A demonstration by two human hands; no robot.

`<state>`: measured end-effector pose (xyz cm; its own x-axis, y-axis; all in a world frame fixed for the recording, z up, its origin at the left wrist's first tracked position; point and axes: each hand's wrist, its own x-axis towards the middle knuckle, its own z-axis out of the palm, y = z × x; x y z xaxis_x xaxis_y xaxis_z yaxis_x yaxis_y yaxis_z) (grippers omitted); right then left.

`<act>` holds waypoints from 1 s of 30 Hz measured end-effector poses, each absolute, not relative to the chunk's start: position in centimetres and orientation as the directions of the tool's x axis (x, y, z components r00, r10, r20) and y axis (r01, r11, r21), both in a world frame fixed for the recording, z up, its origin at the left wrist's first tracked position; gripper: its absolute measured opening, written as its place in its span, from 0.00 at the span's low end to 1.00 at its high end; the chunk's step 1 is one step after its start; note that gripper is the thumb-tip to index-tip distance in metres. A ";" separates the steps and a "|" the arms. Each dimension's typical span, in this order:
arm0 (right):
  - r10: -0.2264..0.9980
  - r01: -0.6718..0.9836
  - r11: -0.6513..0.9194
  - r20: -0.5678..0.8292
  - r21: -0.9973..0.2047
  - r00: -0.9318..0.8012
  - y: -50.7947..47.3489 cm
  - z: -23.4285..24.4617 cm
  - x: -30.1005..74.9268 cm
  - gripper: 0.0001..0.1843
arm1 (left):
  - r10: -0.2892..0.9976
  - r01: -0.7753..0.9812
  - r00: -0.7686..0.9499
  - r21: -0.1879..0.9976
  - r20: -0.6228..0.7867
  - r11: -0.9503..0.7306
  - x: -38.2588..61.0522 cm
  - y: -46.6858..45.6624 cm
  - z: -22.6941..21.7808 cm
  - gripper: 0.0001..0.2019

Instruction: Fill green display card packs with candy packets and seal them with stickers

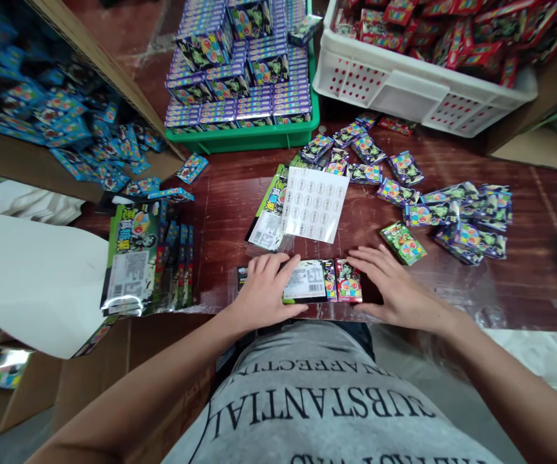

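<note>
My left hand [264, 289] lies flat on a printed plastic bag [306, 282] at the near edge of the dark red table [524, 283], fingers stretched over it. Small red and green boxes [347, 283] stick out of the bag's right end. My right hand [394, 287] rests open against those boxes, fingers spread and pointing left. Just beyond lies a white sheet of round stickers [315, 203] on top of a flat stack of printed bags [269, 212]. A single green box [403, 242] lies right of my right hand.
Loose purple boxes [456, 212] are scattered across the table's right side. A green tray [249, 132] of stacked purple boxes and a white crate [404, 87] of red ones stand at the back. Filled bags [150, 258] are piled at the left, beside a carton of blue boxes [60, 116].
</note>
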<state>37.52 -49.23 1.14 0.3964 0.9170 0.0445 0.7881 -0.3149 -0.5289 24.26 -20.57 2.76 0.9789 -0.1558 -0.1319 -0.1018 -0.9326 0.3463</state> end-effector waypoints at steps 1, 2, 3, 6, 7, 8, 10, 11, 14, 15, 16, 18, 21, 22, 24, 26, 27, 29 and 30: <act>0.921 0.785 -0.301 0.047 -0.542 0.386 -49.4 1.1 37.6 0.45 | -0.162 -0.109 0.978 0.350 -0.127 -0.931 24.3 -20.7 2.7 0.47; 0.929 0.782 -0.279 0.050 -0.557 0.367 -49.4 1.0 37.6 0.43 | -0.172 -0.119 0.978 0.354 -0.121 -0.927 24.4 -20.9 2.7 0.47; 0.938 0.781 -0.253 0.053 -0.572 0.343 -49.2 1.0 37.7 0.42 | -0.182 -0.130 0.976 0.360 -0.115 -0.924 24.5 -21.0 2.6 0.46; 0.952 0.770 -0.215 0.048 -0.600 0.303 -48.5 0.8 38.2 0.40 | -0.209 -0.157 0.973 0.375 -0.101 -0.914 24.8 -21.2 2.5 0.46; 0.953 0.765 -0.215 0.041 -0.607 0.300 -48.3 0.8 38.4 0.39 | -0.218 -0.165 0.971 0.380 -0.102 -0.910 24.8 -21.2 2.5 0.46; 0.954 0.761 -0.216 0.035 -0.612 0.299 -48.3 0.8 38.7 0.39 | -0.228 -0.172 0.968 0.385 -0.104 -0.907 24.9 -21.1 2.5 0.46; 0.954 0.754 -0.218 0.027 -0.619 0.298 -48.4 0.8 39.1 0.39 | -0.238 -0.177 0.965 0.391 -0.112 -0.903 24.9 -20.9 2.6 0.45; 0.953 0.752 -0.222 0.026 -0.621 0.302 -48.4 0.8 39.2 0.39 | -0.235 -0.173 0.965 0.392 -0.115 -0.903 24.9 -20.9 2.7 0.44; 0.942 0.749 -0.222 0.060 -0.625 0.329 -48.1 0.4 38.9 0.40 | -0.198 -0.140 0.974 0.388 -0.114 -0.911 24.8 -21.3 2.7 0.45; 0.938 0.751 -0.220 0.077 -0.623 0.338 -47.9 0.1 38.7 0.41 | -0.177 -0.123 0.978 0.382 -0.111 -0.916 24.8 -21.5 2.7 0.45; 0.933 0.755 -0.219 0.093 -0.618 0.347 -47.6 -0.2 38.4 0.41 | -0.156 -0.105 0.982 0.371 -0.109 -0.923 24.8 -21.8 2.7 0.45; 0.912 0.759 -0.249 0.119 -0.602 0.394 -47.2 -0.6 37.9 0.42 | -0.117 -0.075 0.987 0.335 -0.106 -0.939 24.9 -22.5 2.9 0.45; 0.862 0.755 -0.340 0.135 -0.561 0.489 -47.0 -0.6 37.1 0.40 | -0.119 -0.087 0.988 0.276 -0.102 -0.957 25.3 -23.2 3.4 0.45; 0.858 0.761 -0.358 0.131 -0.541 0.497 -47.1 -0.4 37.0 0.39 | -0.140 -0.110 0.985 0.261 -0.103 -0.959 25.5 -23.4 3.5 0.45; 0.878 0.784 -0.354 0.106 -0.511 0.466 -47.2 0.1 36.8 0.36 | -0.197 -0.167 0.974 0.238 -0.108 -0.957 26.0 -23.5 3.6 0.42; 0.904 0.796 -0.331 0.072 -0.507 0.422 -47.4 0.3 36.7 0.39 | -0.234 -0.205 0.966 0.222 -0.111 -0.953 26.4 -23.5 3.5 0.40; 0.905 0.792 -0.332 0.064 -0.513 0.421 -47.5 0.3 36.6 0.42 | -0.239 -0.211 0.965 0.218 -0.110 -0.953 26.5 -23.5 3.4 0.39; 0.882 0.771 -0.364 0.071 -0.524 0.465 -47.5 0.0 36.3 0.48 | -0.229 -0.204 0.968 0.219 -0.099 -0.954 26.7 -23.6 3.2 0.39; 0.864 0.758 -0.386 0.081 -0.526 0.496 -47.5 -0.2 36.1 0.51 | -0.226 -0.200 0.970 0.223 -0.094 -0.954 26.7 -23.6 3.1 0.39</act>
